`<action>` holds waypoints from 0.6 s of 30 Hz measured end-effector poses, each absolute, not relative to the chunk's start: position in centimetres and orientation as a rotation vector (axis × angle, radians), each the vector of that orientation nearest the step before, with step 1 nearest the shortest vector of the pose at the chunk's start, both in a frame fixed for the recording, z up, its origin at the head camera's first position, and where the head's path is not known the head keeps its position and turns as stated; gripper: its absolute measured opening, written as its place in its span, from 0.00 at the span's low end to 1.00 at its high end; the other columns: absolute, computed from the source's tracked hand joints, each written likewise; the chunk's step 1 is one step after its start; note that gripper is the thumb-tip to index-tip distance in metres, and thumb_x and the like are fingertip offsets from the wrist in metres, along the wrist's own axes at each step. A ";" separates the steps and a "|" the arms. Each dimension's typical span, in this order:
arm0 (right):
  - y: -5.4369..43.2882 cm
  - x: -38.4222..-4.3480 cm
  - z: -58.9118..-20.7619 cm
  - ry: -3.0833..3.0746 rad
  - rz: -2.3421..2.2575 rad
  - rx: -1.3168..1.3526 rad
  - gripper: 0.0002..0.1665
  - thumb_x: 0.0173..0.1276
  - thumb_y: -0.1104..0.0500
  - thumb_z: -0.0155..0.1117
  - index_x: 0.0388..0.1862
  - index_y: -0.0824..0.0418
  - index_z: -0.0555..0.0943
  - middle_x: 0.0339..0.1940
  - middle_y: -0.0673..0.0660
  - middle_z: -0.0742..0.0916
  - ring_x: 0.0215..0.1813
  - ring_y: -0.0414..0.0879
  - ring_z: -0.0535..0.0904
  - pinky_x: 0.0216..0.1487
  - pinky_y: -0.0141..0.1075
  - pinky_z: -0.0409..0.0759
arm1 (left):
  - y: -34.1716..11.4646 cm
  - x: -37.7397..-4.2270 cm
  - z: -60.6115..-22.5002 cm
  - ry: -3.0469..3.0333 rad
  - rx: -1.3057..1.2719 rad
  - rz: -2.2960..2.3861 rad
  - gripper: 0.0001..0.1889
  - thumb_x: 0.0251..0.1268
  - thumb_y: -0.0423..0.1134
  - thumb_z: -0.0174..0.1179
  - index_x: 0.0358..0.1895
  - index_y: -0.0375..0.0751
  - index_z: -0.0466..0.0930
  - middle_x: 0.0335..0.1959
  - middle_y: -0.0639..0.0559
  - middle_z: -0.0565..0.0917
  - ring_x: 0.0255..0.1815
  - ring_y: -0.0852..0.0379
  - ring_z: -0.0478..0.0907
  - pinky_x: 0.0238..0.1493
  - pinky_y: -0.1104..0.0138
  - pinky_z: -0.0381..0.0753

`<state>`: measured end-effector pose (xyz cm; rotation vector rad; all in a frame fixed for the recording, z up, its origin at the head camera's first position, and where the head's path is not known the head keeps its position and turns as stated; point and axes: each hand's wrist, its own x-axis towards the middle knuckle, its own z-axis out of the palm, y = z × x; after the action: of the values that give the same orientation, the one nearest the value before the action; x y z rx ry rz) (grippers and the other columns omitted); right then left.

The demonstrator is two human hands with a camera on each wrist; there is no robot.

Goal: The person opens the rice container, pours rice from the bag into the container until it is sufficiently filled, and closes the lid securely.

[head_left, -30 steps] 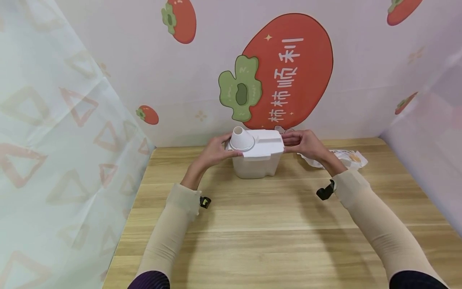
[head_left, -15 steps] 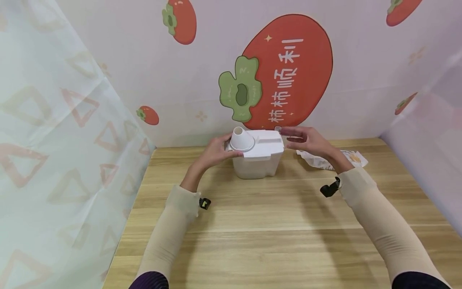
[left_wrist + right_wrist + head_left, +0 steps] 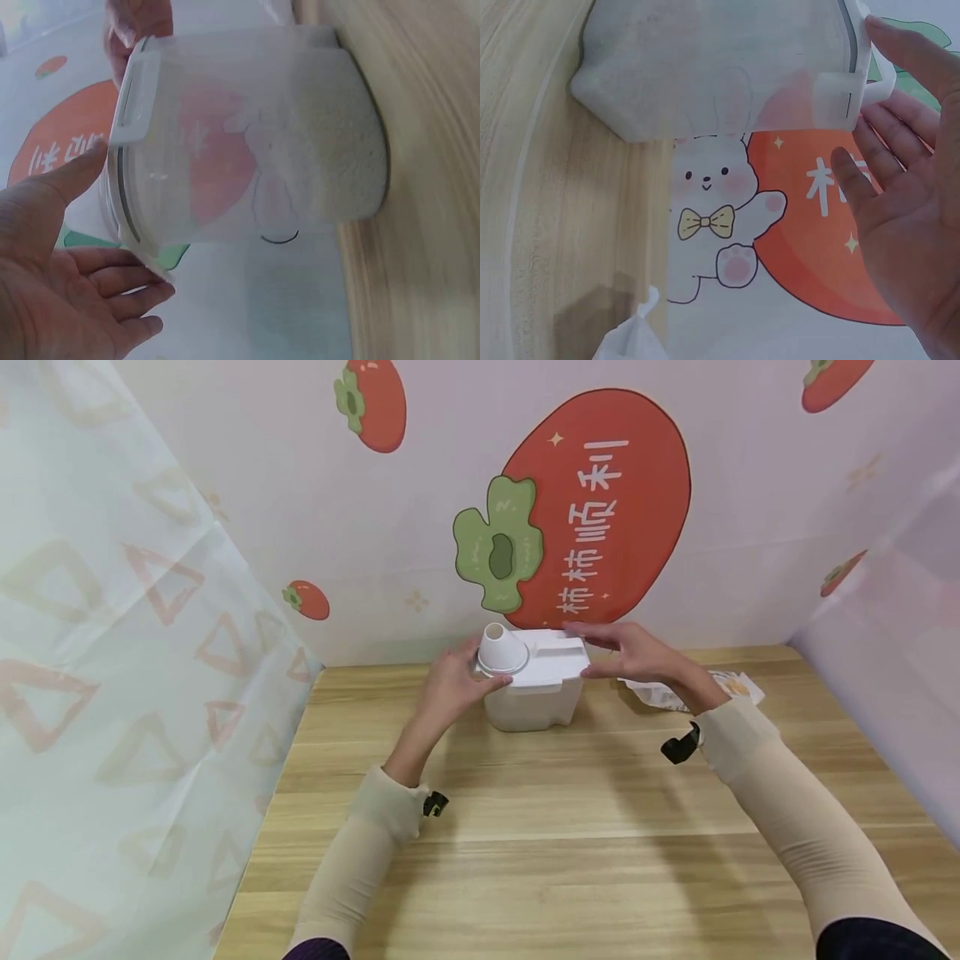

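A translucent storage container (image 3: 528, 710) stands upright on the table near the back wall. Pale grains fill its lower part in the left wrist view. It has a white lid (image 3: 136, 97) with a white cone-shaped spout (image 3: 501, 647) on the left and a recessed grip on the right. My left hand (image 3: 453, 681) is at the lid's left end, thumb touching the front edge and the other fingers spread by the corner. At the right end is my right hand (image 3: 637, 652), its thumb at the front corner and its fairly straight fingers along the back edge.
A crumpled white plastic bag (image 3: 652, 695) with orange print lies on the wooden table (image 3: 555, 877), right of the container and behind my right wrist. A wall sheet (image 3: 420, 552) printed with persimmons rises right behind. Another patterned sheet (image 3: 150, 693) borders the table's left side.
My right hand lifted off the container's right side, then came back to the lid's right end. My left hand loosened and shifted slightly right along the lid. The container stayed in place.
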<state>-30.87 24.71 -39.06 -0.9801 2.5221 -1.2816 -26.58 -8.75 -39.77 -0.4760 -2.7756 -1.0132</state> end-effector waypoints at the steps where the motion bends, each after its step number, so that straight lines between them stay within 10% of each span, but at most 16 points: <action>1: 24.7 -30.9 -39.1 2.522 -1.277 -0.987 0.45 0.66 0.61 0.80 0.81 0.56 0.72 0.78 0.57 0.78 0.78 0.55 0.73 0.69 0.22 0.72 | -8.5 -26.4 -39.8 -2.779 -0.446 -1.005 0.45 0.60 0.57 0.77 0.76 0.38 0.73 0.68 0.42 0.82 0.70 0.35 0.77 0.74 0.46 0.72; 11: 24.3 -30.0 -38.9 2.734 -1.058 -1.014 0.46 0.65 0.53 0.81 0.80 0.55 0.73 0.80 0.59 0.74 0.80 0.56 0.71 0.77 0.58 0.70 | -7.7 -26.2 -40.5 -2.815 -0.315 -0.984 0.47 0.67 0.61 0.71 0.79 0.33 0.67 0.79 0.38 0.70 0.78 0.26 0.65 0.76 0.39 0.69; 18: 24.0 -29.1 -39.5 2.864 -1.011 -0.985 0.48 0.61 0.49 0.84 0.78 0.58 0.75 0.77 0.58 0.78 0.76 0.56 0.76 0.73 0.59 0.75 | -8.3 -27.8 -41.2 -2.766 -0.467 -1.160 0.42 0.71 0.53 0.70 0.80 0.35 0.66 0.77 0.40 0.74 0.78 0.38 0.69 0.81 0.48 0.62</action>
<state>-29.08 23.99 -39.47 -0.9855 2.8644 -1.0108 -27.84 -8.33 -41.15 -0.4674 -2.7656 -1.1596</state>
